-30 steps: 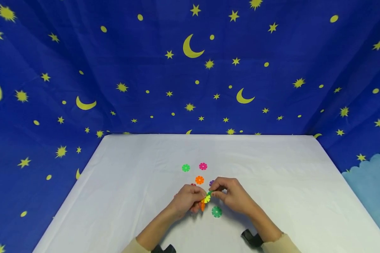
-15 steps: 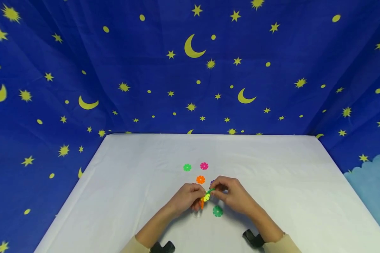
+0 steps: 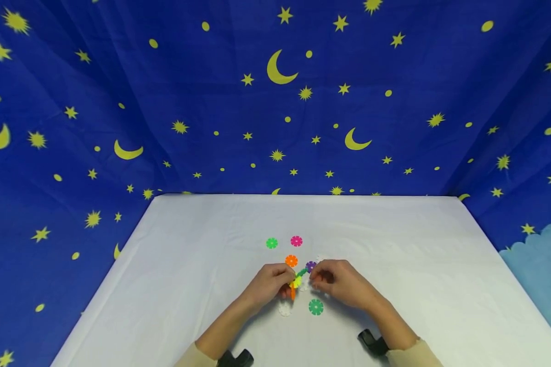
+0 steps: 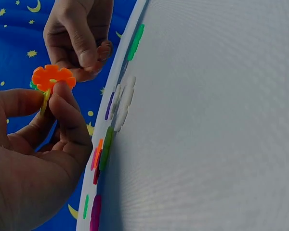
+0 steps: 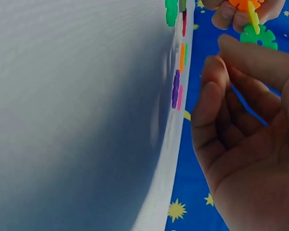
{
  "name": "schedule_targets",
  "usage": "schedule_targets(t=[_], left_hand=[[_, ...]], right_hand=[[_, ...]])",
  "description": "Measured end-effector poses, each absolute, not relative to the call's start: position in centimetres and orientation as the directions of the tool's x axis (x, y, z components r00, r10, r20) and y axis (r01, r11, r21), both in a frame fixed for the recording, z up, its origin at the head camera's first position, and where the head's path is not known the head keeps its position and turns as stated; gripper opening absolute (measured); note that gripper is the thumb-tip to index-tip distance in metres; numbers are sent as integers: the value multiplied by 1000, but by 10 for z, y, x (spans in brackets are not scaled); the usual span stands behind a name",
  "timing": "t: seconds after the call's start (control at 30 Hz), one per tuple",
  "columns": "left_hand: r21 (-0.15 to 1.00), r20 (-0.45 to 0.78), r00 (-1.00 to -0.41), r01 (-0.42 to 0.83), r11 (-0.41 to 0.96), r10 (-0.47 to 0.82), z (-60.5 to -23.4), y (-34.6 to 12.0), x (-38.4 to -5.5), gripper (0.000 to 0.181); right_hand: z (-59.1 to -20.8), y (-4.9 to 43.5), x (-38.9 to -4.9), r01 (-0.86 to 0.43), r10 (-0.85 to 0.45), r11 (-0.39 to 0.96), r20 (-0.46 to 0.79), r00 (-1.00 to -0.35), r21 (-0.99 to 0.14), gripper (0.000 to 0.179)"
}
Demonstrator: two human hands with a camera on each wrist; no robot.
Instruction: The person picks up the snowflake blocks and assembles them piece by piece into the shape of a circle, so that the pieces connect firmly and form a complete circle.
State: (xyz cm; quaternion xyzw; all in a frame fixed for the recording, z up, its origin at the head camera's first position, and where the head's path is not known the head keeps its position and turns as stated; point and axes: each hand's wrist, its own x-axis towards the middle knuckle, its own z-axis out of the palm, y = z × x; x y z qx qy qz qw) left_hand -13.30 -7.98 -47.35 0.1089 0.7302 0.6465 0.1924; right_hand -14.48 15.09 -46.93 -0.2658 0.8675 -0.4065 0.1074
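Near the table's middle, my left hand (image 3: pixel 266 284) pinches a small cluster of notched plastic interlocking discs between thumb and fingers. The cluster joins a yellow disc (image 5: pixel 253 18), an orange disc (image 4: pixel 53 77) and a green disc (image 5: pixel 259 37), set crosswise to one another. In the left wrist view, the thumb and index finger hold it around the yellow disc, with the orange one at the thumb tip. My right hand (image 3: pixel 346 284) hovers just right of the cluster, fingers loosely bent with nothing between them. The green disc points towards it.
Loose discs lie on the white table (image 3: pixel 188 244): light green (image 3: pixel 272 243), pink (image 3: pixel 296 241), orange (image 3: pixel 291 261), purple (image 3: pixel 310 266), dark green (image 3: pixel 316 307) and white (image 3: pixel 284 308), among others. A blue star-patterned cloth (image 3: pixel 234 102) hangs behind.
My right hand has let go of the green disc and drawn back slightly to the right. The left hand keeps the cluster, lifted and turned a little.
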Motion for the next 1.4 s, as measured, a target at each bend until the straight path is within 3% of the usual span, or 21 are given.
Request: schedule_targets(t=[0.23, 0.53, 0.77, 0.97, 1.4], left_hand=[[986, -130, -921, -82, 144, 368, -480, -78, -133, 20], [980, -151, -917, -89, 178, 369, -483, -78, -131, 20], [982, -147, -910, -88, 166, 387, -462, -77, -125, 20], [984, -139, -910, -83, 157, 391, -454, -77, -122, 20], [984, -159, -894, -111, 138, 418, -484, -77, -134, 21]], right_hand=[[-473, 155, -143, -405, -660, 518, -51, -750, -754, 14], [-478, 157, -140, -445, -712, 532, -95, -696, -721, 23], [-475, 156, -141, -419, -703, 554, -134, -699, -719, 20], [-474, 159, -143, -360, -717, 474, -115, -687, -803, 11], [-465, 165, -147, -259, -590, 419, -44, -806, -870, 14]])
